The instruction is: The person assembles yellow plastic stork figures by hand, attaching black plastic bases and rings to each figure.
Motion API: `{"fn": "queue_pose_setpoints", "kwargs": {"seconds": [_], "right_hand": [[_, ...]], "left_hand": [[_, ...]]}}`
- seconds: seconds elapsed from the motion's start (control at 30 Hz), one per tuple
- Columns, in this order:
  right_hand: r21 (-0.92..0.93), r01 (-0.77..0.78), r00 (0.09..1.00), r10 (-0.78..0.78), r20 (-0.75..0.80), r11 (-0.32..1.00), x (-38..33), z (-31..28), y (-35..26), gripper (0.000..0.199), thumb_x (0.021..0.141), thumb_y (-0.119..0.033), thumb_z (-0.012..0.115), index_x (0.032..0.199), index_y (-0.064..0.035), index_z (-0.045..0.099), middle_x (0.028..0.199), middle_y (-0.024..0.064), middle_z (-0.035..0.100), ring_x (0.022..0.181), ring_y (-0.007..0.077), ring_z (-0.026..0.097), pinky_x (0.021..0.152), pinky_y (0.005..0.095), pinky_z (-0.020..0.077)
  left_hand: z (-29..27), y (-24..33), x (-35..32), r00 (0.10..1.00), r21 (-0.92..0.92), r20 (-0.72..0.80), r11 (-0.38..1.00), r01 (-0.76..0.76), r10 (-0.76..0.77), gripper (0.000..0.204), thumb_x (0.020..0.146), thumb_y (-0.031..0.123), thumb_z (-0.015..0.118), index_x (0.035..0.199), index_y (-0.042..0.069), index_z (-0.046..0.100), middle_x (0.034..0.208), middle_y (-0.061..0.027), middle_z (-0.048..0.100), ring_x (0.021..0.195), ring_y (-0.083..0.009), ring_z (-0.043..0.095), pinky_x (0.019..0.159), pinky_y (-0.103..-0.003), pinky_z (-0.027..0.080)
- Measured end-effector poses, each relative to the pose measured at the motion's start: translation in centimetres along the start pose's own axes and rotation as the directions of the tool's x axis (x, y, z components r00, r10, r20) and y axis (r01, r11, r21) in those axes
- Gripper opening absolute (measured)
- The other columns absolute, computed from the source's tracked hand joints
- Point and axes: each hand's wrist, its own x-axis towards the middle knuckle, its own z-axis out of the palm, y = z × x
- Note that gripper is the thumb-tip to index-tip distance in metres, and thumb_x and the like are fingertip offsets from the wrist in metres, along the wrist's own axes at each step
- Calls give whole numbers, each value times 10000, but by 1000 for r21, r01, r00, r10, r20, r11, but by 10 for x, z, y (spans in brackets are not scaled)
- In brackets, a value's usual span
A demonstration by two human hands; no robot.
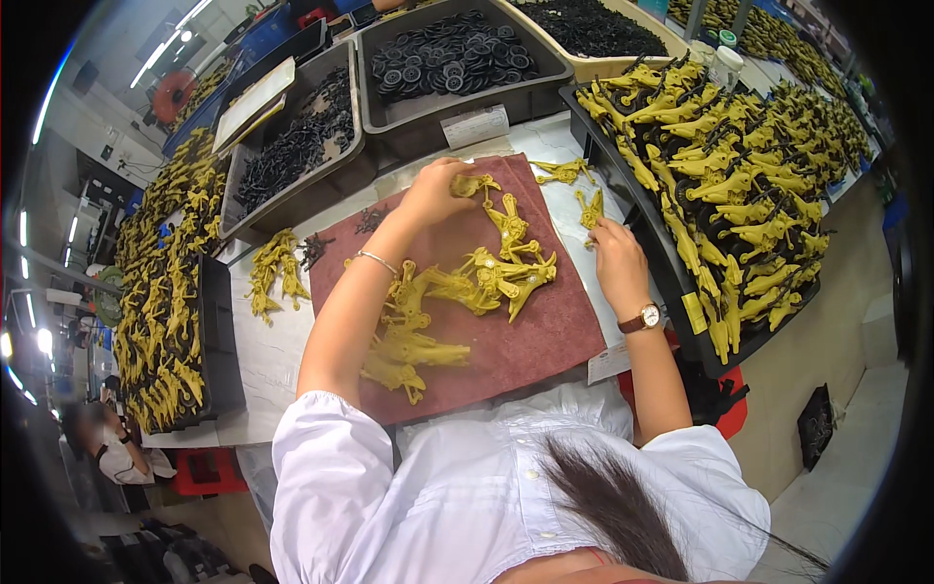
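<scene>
At the far edge of a dark red cloth mat point(545, 360), my left hand point(435, 195) is closed on a yellow plastic frame piece point(476, 184). To the right, beside the mat, my right hand point(620, 261) has its fingertips closed on the lower end of another yellow plastic frame piece point(590, 207). Just beyond it, a loose yellow frame piece point(563, 171) lies on the white tabletop. Several more yellow pieces point(484, 277) are spread over the mat between my forearms, partly behind my left arm.
Ahead stand grey bins of black wheels point(452, 58) and small black parts point(302, 141). A large tray of yellow frames with black parts point(739, 185) borders the right, and a similar tray point(175, 341) the left. A yellow pile point(277, 273) lies left of the mat. Another person point(117, 448) is far left.
</scene>
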Motion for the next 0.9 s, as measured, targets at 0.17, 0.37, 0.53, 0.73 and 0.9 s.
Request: {"fn": "queue_pose_setpoints", "kwargs": {"seconds": [0.17, 0.37, 0.53, 0.73, 0.9], "right_hand": [[98, 4, 1000, -4, 0, 995, -4, -4, -1, 168, 823, -4, 591, 976, 26, 655, 1153, 169, 629, 1079, 341, 586, 899, 425, 481], [107, 19, 1000, -18, -5, 994, -3, -7, -4, 202, 823, -31, 635, 1013, 38, 653, 1161, 184, 620, 1087, 366, 571, 922, 423, 466], [267, 97, 995, -90, -36, 959, 13, -7, -30, 196, 865, -134, 637, 987, 16, 667, 1122, 172, 626, 1070, 350, 575, 914, 413, 456], [325, 21, 961, -109, 255, 945, 39, 5, -45, 257, 894, -226, 640, 989, 11, 677, 1030, 174, 665, 894, 316, 632, 787, 378, 488], [518, -182, 881, -96, 464, 836, 45, 0, -48, 227, 899, -180, 641, 981, 30, 664, 963, 129, 680, 779, 193, 661, 700, 307, 514]], "left_hand": [[-14, -1, 11, 953, 156, 247, 978, 138, -174, 491, 665, 302, 812, 1112, 141, 691, 1151, -82, 658, 1086, -298, 604, 910, -460, 438], [-15, 14, 11, 967, 274, 145, 948, 162, -208, 469, 680, 399, 799, 1023, 105, 673, 1025, -99, 675, 978, -267, 635, 837, -407, 452], [-10, 19, 3, 985, 318, -51, 932, 173, -165, 521, 691, 428, 796, 1060, 82, 669, 1018, -103, 673, 971, -280, 639, 831, -404, 463], [-15, 71, -2, 982, -218, 87, 959, 183, -168, 265, 783, 270, 715, 884, 25, 725, 836, -168, 673, 873, -320, 659, 771, -401, 513], [5, 80, -21, 982, -271, 184, 963, 7, 45, 206, 757, 198, 728, 881, 36, 703, 1017, -176, 655, 881, -300, 646, 789, -367, 524]]}}
